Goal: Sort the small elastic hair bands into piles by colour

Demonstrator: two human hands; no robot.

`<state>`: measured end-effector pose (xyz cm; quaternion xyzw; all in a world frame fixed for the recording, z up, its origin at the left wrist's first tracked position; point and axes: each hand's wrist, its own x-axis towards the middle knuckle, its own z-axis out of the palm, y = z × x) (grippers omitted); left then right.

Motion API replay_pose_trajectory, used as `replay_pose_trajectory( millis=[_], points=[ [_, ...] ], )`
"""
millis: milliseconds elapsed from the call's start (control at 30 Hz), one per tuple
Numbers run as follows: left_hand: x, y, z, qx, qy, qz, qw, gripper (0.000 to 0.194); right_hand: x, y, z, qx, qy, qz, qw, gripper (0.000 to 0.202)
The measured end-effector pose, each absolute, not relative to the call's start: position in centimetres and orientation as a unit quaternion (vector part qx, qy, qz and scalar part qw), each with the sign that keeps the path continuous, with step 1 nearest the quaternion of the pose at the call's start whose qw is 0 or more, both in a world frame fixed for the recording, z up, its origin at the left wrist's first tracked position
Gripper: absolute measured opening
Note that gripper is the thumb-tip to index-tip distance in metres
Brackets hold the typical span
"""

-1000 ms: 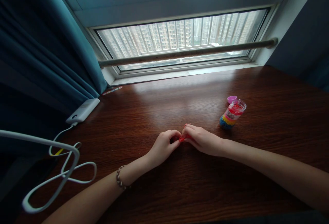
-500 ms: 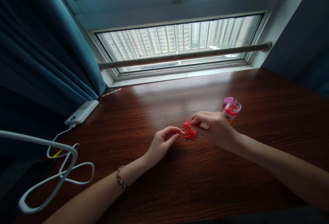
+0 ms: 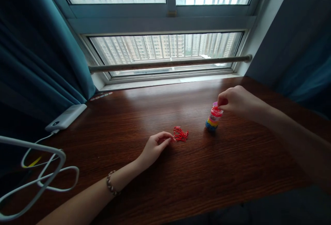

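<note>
A small loose pile of red rubber bands (image 3: 181, 134) lies on the brown wooden table. At its left edge rests my left hand (image 3: 154, 148), thumb and forefinger closed together; what they may hold is too small to make out. My right hand (image 3: 234, 101) is over the mouth of a clear plastic jar (image 3: 214, 117), its fingers pinched on red rubber bands at the rim. Inside the jar, blue, yellow and red bands sit in layers. Behind the mouth, a purple lid (image 3: 215, 104) is partly hidden.
A white power bank (image 3: 66, 117) with a looped white cable (image 3: 58, 156) lies at the left, beside a blue curtain (image 3: 43, 45). Along the back is a window with a horizontal rail (image 3: 168, 65). The table's front edge runs along the lower right.
My right hand has moved from the pile of red rubber bands to the jar's mouth on the right. My left hand has stayed by the pile. The view has shifted a little.
</note>
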<state>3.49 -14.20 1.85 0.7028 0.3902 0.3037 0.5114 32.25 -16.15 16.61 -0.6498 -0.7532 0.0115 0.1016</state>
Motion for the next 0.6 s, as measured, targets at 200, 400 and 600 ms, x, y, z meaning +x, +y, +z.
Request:
replay_pose_trajectory(
  millis=[200,400,600],
  points=[
    [3.5,-14.3,1.9,0.725,0.375,0.289,0.501,0.016,32.0,-15.5,16.1,-0.656,-0.753,-0.014,0.053,0.016],
    [3.4,-14.3,1.9,0.735,0.368,0.283,0.494,0.016,32.9,-15.6,16.5,-0.625,-0.778,0.052,-0.031,0.018],
    [3.4,-14.2,1.7,0.738,0.365,0.278,0.494,0.016,33.4,-15.9,17.4,-0.572,-0.768,0.273,-0.096,0.026]
  ],
)
